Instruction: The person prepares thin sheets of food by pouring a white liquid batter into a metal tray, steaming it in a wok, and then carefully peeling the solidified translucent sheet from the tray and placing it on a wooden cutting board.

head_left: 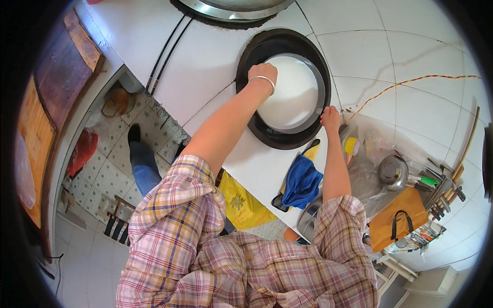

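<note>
A round metal pan of white liquid (289, 92) sits inside a large black wok (265, 136) set in a white tiled counter. My left hand (263, 74), with a silver bangle on its wrist, is closed at the pan's upper left edge and hides the part it grips. At the lower right, my right hand (330, 116) has its fingers bent at the rims of the pan and wok; whether it pinches either rim cannot be told. A blue cloth (302, 181) lies over a yellow and black item on the counter below.
A large metal lid (235, 7) covers another burner opening at the top. Two black rods (169, 54) lie to the left. A ladle (393, 173), knives and an orange bag (400, 221) are at the right. A yellow bag (244, 202) hangs by the counter edge.
</note>
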Action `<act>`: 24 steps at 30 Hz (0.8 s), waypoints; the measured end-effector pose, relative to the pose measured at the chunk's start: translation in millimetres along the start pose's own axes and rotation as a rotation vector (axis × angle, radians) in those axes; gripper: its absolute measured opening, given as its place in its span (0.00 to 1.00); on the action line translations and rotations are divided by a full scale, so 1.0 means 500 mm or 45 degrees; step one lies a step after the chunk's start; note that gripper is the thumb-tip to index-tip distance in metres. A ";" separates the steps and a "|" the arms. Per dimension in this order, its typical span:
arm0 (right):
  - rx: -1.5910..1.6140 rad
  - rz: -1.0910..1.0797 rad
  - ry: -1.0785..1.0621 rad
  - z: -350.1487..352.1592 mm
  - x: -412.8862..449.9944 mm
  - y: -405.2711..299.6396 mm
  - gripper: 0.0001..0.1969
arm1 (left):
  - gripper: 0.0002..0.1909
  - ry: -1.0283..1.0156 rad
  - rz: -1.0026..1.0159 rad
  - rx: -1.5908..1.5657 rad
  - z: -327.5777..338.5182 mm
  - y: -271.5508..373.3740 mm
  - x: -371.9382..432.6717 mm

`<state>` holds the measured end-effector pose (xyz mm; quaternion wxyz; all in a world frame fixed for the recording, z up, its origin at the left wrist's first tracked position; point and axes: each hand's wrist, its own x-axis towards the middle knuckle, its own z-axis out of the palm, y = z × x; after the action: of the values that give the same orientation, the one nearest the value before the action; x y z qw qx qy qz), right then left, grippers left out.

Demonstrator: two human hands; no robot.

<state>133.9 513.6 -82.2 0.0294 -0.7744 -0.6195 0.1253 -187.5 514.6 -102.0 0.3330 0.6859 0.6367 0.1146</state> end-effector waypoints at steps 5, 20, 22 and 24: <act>0.039 0.026 0.043 0.018 0.002 -0.012 0.12 | 0.08 0.009 0.019 0.007 -0.008 0.000 -0.004; 0.140 0.080 -0.080 0.090 0.035 -0.038 0.10 | 0.06 0.077 0.087 0.085 -0.063 -0.006 -0.020; 0.082 0.098 -0.114 0.096 0.032 -0.051 0.10 | 0.06 0.064 0.067 0.104 -0.066 -0.009 -0.021; 0.025 0.068 -0.123 0.098 0.031 -0.056 0.11 | 0.06 0.070 0.068 0.109 -0.067 -0.013 -0.021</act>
<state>99.0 529.9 -126.6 0.0038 -0.7833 -0.5981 0.1694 -213.9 514.8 -77.9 0.2826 0.7130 0.6313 0.1149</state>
